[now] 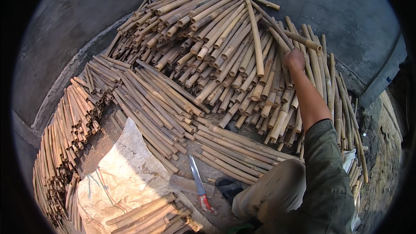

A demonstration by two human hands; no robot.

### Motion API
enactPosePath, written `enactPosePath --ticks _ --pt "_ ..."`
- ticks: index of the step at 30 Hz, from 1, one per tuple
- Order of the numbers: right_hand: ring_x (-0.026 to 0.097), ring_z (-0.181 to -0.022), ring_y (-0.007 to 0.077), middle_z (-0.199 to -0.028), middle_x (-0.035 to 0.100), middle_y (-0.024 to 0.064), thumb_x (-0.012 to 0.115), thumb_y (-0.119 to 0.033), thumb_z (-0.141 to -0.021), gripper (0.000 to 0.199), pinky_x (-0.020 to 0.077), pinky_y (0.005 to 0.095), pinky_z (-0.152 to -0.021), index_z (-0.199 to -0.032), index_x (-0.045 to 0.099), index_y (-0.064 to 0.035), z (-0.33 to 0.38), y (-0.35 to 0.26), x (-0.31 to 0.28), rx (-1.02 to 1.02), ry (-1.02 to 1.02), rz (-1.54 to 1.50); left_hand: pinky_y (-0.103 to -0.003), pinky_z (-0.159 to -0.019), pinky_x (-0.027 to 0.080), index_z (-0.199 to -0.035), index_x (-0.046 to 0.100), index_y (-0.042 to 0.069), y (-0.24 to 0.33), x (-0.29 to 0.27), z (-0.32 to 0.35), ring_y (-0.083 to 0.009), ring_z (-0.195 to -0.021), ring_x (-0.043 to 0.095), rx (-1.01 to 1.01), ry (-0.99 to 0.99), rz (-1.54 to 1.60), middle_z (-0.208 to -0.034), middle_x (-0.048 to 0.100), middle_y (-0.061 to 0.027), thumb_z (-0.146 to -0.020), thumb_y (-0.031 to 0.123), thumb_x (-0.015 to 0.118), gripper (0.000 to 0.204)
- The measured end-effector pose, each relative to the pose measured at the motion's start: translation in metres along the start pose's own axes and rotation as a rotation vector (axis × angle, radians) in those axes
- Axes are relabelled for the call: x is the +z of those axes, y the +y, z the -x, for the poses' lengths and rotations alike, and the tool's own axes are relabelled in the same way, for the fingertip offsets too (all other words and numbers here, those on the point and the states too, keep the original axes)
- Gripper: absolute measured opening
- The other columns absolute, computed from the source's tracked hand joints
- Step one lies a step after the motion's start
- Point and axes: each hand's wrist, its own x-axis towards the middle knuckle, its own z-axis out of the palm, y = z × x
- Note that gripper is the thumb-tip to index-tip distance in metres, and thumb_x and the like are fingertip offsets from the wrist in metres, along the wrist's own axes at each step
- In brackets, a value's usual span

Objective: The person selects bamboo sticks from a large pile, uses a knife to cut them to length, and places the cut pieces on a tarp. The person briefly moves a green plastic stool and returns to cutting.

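My right arm, in a dark green sleeve, stretches out to the far right side of a big bamboo heap (208,39). There my right hand (294,60) is closed around the near end of a bamboo pole (276,29), which slants away to the upper left. Just beside the hand, another bamboo pole (305,42) lies across the heap, its cut end pointing right. A pale pole (255,37) rests loose on top, left of the hand. My left hand is out of view.
A saw-like long blade with a red handle (206,203) lies by my shoe (229,187). Left of it spreads a whitish sack (125,169) with short bamboo pieces (147,214) at its near end. More bamboo stacks (65,134) line the grey wall (86,21).
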Motion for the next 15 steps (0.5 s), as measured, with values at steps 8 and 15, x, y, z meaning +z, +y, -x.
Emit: enactPosePath --ticks 8,15 --pt "0.058 -0.118 0.0320 -0.119 0.063 0.0131 0.071 -0.038 -0.090 0.044 0.0459 0.0449 -0.098 -0.121 0.065 -0.0074 0.065 -0.035 -0.001 -0.653 -0.090 0.200 -0.039 -0.074 0.053 -0.115 0.064 -0.002 0.009 0.000 0.000 -0.0227 -0.080 0.066 0.014 -0.006 -0.020 -0.094 0.072 -0.0145 -0.100 0.022 0.046 0.033" --pt "0.052 -0.125 0.0286 -0.128 0.055 0.0112 0.067 -0.052 -0.091 0.062 0.0405 0.0427 -0.105 -0.143 0.056 -0.0199 0.109 -0.042 0.025 -0.746 -0.281 0.314 -0.039 -0.076 0.053 -0.112 0.066 -0.002 0.009 -0.008 0.005 -0.0233 -0.082 0.067 0.009 0.019 -0.038 -0.094 0.072 -0.0148 -0.100 0.023 0.046 0.034"
